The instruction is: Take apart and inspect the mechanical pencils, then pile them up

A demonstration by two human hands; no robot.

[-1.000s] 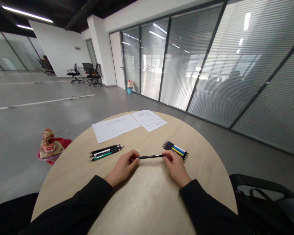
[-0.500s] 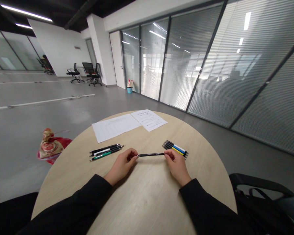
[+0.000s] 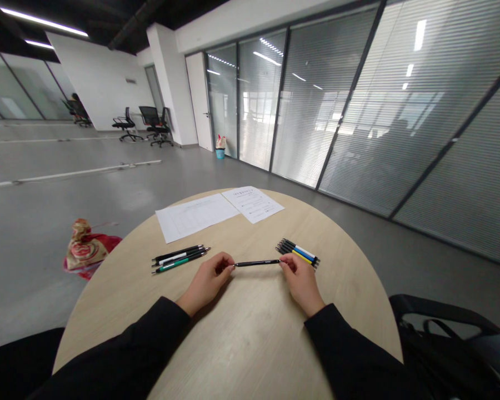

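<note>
A person in black sleeves [image 3: 150,336] sat at a round, pale wood-grain table [image 3: 241,344], both forearms reaching in from the near edge. Between the hands, near the middle of the table, a slim black pen [image 3: 257,263] lay almost level from side to side, with small pale lettering on its barrel. The left hand [image 3: 208,283] pinched one end between thumb and fingertips, its other fingers curled inward. The right hand [image 3: 302,283] pinched the opposite end between thumb and index finger, its other fingers bent and partly hidden.

To the left of the left hand, a small group of pens [image 3: 181,258] lay side by side on a slant: black ones, one with a white section, and a green and black one nearest the person. Just beyond the right hand lay a tighter row of black markers [image 3: 299,251] with white, blue and yellow sections, partly covered by that hand.

Toward the far edge lay two sheets of white paper: a wide one with a faint printed grid [image 3: 198,216] on the left, and a sheet with lines of text [image 3: 253,204] on the right. A red and gold bag [image 3: 85,250] sat on the gray floor [image 3: 183,166] left of the table. Farther off were black office chairs [image 3: 150,119], a light blue bin [image 3: 220,153] and glass partitions with blinds [image 3: 316,111].
</note>
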